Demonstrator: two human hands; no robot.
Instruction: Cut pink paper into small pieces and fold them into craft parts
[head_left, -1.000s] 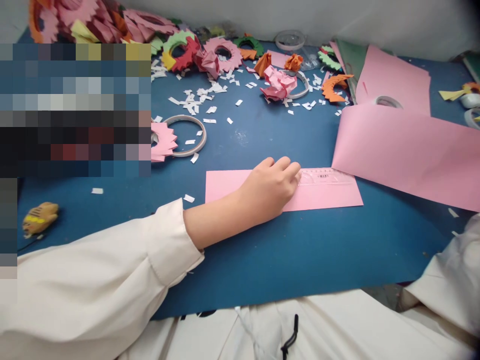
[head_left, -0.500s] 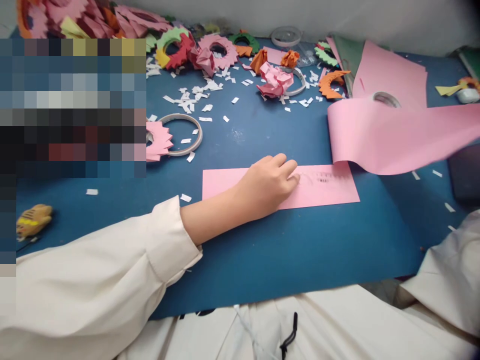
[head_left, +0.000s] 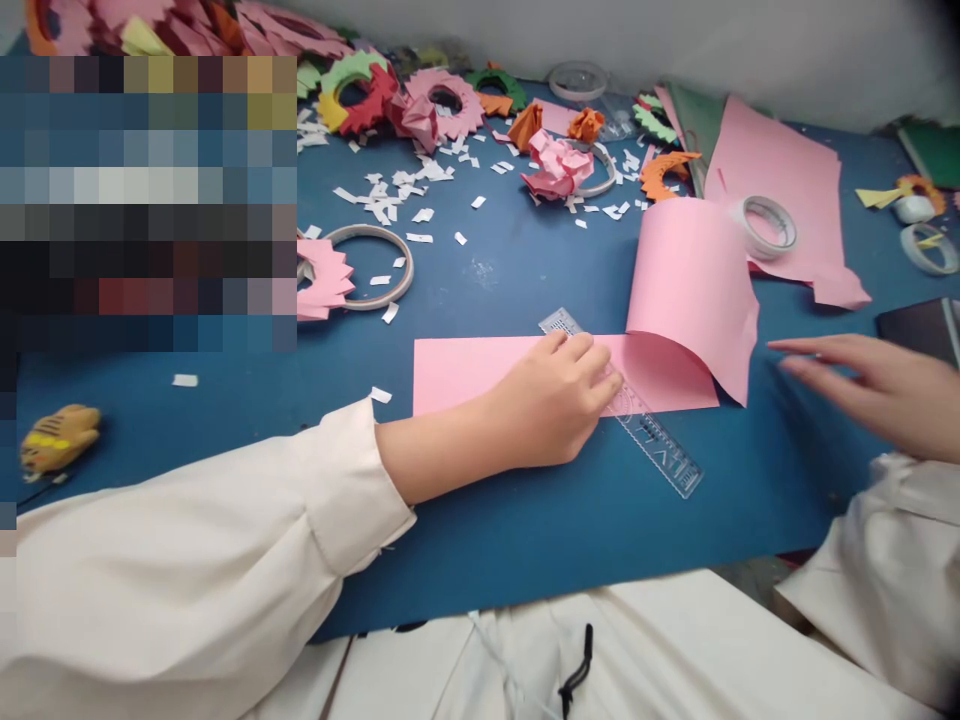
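Note:
My left hand point(head_left: 566, 395) is closed over the middle of a clear plastic ruler point(head_left: 658, 448), which slants across a pink paper strip point(head_left: 469, 362). The ruler's far end shows above my fingers, and its near end reaches past the strip onto the blue table. Over the right part of the strip curls a larger pink sheet point(head_left: 686, 270), its loose edge standing up off the surface. To the right of that curl, my right hand point(head_left: 874, 385) is in the air with its fingers stretched out and nothing in them.
A tape roll point(head_left: 769, 227) touches the curled sheet, with more pink paper point(head_left: 795, 180) behind. White paper scraps point(head_left: 397, 190), a crumpled pink paper point(head_left: 556, 165) and folded paper rings point(head_left: 442, 100) lie at the back. A ring point(head_left: 375, 265) and a toy cat point(head_left: 60, 440) are at left.
The ruler has turned from lying along the strip to a slant across it. The pink sheet, stretched out to the right before, has curled back left. My right hand has come into view.

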